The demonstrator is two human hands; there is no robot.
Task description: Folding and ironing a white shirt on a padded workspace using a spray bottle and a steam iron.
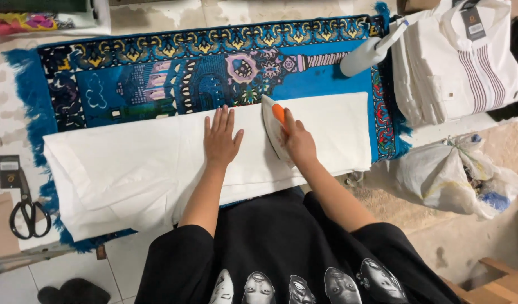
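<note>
White cloth (158,169) lay spread across the blue patterned rug (129,73) on the floor, pinned flat by the left hand (221,138) with fingers splayed, while at its 3 o'clock the right hand (298,143) gripped the iron (273,130) pressing it smooth.

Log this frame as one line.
left hand: flat on white cloth | right hand: grips iron on cloth | under: blue rug
</note>
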